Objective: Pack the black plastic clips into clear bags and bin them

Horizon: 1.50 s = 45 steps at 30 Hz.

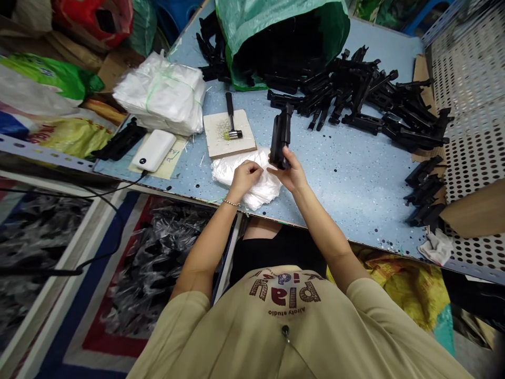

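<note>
A black plastic part stands upright in my right hand, whose fingers wrap its lower end. My left hand is closed in a pinch over a stack of thin white plastic bags near the table's front edge; whatever its fingertips hold is too small to make out. Just behind the bags, a small hammer rests on a square white board. Many similar black parts lie heaped across the back and right of the blue table.
A green sack gapes open at the back, with black parts inside. On the left are a tied white bag bundle and a white power bank with a cable. A perforated metal panel borders the right side.
</note>
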Available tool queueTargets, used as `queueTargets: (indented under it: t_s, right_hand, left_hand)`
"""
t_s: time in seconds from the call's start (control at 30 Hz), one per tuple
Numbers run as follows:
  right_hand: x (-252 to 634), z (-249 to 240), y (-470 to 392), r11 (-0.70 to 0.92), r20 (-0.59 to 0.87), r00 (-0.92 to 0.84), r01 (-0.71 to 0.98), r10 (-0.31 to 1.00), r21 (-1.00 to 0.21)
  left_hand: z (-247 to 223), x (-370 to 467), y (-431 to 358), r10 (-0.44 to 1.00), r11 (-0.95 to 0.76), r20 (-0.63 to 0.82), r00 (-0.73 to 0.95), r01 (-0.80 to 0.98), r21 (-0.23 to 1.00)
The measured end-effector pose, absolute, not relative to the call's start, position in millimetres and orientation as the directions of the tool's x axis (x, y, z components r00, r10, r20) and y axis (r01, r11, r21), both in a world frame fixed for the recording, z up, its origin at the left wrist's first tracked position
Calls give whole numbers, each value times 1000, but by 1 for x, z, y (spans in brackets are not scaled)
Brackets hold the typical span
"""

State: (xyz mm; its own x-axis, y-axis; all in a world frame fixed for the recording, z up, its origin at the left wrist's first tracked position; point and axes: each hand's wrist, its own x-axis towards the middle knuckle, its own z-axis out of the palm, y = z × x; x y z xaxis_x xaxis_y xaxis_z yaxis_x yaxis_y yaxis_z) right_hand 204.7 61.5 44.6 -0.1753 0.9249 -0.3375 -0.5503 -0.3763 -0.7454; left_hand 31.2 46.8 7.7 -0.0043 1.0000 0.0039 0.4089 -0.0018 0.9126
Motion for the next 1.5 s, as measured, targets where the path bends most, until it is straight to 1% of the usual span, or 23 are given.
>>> queueTargets:
  t_s: [0.1,0.2,0.3,0.37,0.47,0.53,0.6,0.67,0.7,0.77,0.8,0.87,0.93,0.97,1.03,1.13,1.2,1.23,1.3,1.37,1.4,1.47,1.5]
  right_hand:
    - [199,35,63,-373,-365,-129,-551,922,-746]
    - [202,32,59,-359,-354,-120,-550,928,-754]
    - [206,38,53,-348,-338,-123,-548,933,-761]
    - [205,43,51,-336,-322,-130,-566,938,-753]
    - [195,45,55,-345,-320,-150,-586,936,-734]
    - [188,41,60,-358,-342,-141,-579,929,-732]
    - [185,37,62,-343,-349,-101,-566,932,-750]
    - [193,36,58,-292,-316,-51,-543,947,-787]
    - [200,37,53,-270,-292,-44,-530,955,-804]
    - [221,41,37,-287,-267,-114,-511,957,-810]
    - [233,43,27,-344,-276,-206,-501,939,-794]
    - [252,43,6,-508,-307,-448,-447,840,-736]
    - [261,38,-13,-630,-320,-630,-358,708,-689]
    - [260,33,-20,-662,-320,-679,-325,661,-676]
    - [251,21,-29,-699,-320,-724,-304,612,-648]
    - [228,6,-31,-747,-323,-745,-336,584,-574]
    - [216,1,-29,-740,-340,-714,-366,613,-565]
    - [212,1,-28,-707,-358,-662,-379,658,-597]
    - [210,4,-31,-578,-389,-479,-350,787,-737]
    - [214,10,-37,-404,-348,-265,-196,899,-893]
    - [218,14,-42,-324,-303,-188,-92,934,-942]
    - [225,21,-51,-212,-221,-120,77,968,-974]
    - [228,23,-56,-185,-198,-106,123,974,-975]
  left_hand:
    - [13,26,40,991,-85,120,-52,437,895]
    - [19,15,34,958,-158,252,-137,482,862]
    - [23,9,33,949,-147,267,-166,517,844]
    - [24,10,34,958,-144,250,-139,522,841]
    - [20,14,36,958,-205,282,-59,545,813]
    - [16,12,38,951,-265,306,38,605,751]
    - [12,6,41,947,-303,292,134,676,672]
    - [9,-1,44,944,-319,273,184,717,620]
    - [9,-4,46,944,-322,268,193,718,616]
    - [11,-5,48,945,-324,258,203,697,640]
    - [12,-4,48,947,-319,246,205,680,660]
    - [16,-1,45,953,-302,215,213,642,705]
    - [19,3,40,955,-293,198,220,603,741]
    - [20,4,36,954,-296,201,222,587,754]
    - [22,3,27,950,-310,224,217,571,760]
    - [27,2,4,919,-395,313,241,584,709]
    - [30,6,-15,864,-504,383,328,569,650]
    - [32,9,-25,829,-559,413,378,543,626]
    - [32,17,-43,778,-626,455,433,481,613]
    - [30,26,-55,759,-648,487,432,429,630]
    - [29,31,-60,751,-656,500,432,403,638]
    - [27,39,-66,722,-683,524,453,342,645]
    - [26,42,-68,706,-696,536,464,309,649]
